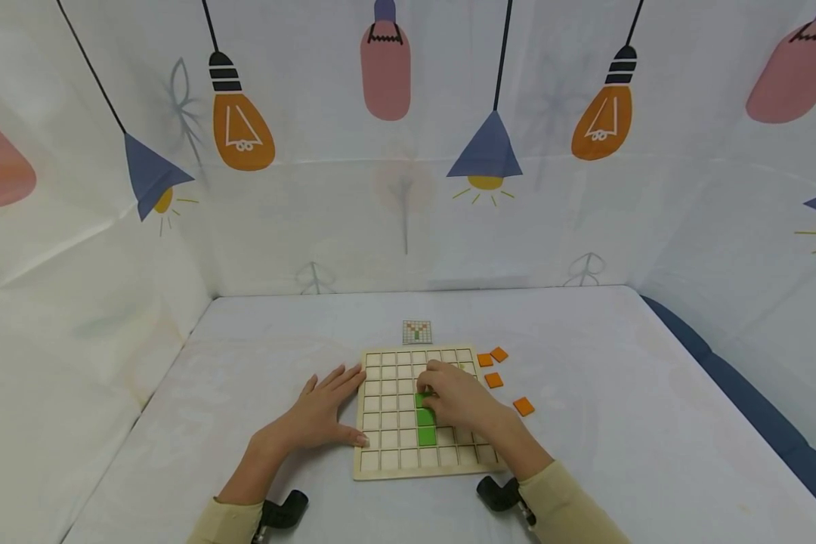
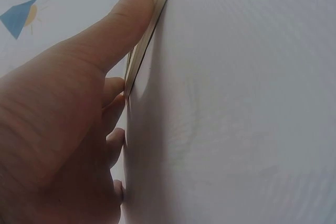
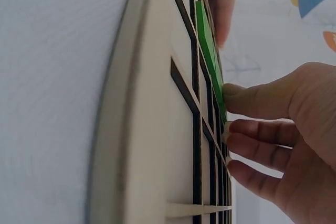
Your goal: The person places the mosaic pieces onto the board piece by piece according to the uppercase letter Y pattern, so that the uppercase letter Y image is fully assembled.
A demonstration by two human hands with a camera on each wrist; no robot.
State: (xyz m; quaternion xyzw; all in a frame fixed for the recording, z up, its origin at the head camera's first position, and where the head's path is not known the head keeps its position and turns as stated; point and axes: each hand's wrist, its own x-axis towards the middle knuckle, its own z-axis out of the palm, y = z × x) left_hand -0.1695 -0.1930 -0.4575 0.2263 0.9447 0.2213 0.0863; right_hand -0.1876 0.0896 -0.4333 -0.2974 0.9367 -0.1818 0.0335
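A pale wooden grid board [image 1: 389, 474] lies on the white table, its square cells edged by raised ribs. Green square tiles [image 1: 427, 437] form a column in its middle cells, partly covered by my right hand [image 1: 457, 397]. Thumb and bent fingertips of that hand pinch the uppermost green tile at the board's surface. In the right wrist view the thumb meets the green strip [image 3: 207, 43] and the fingers come down just past its end. My left hand [image 1: 316, 414] rests spread along the board's left edge, thumb at the lower frame and fingertips at the upper.
Several loose orange tiles [image 1: 493, 380] lie right of the board. Behind it is a small pattern card [image 1: 417, 332] with a coloured grid. A white curtain [image 1: 340, 227] printed with lamps and bulbs hangs past the table's far edge. Something dark blue [image 1: 741, 385] runs along the right side.
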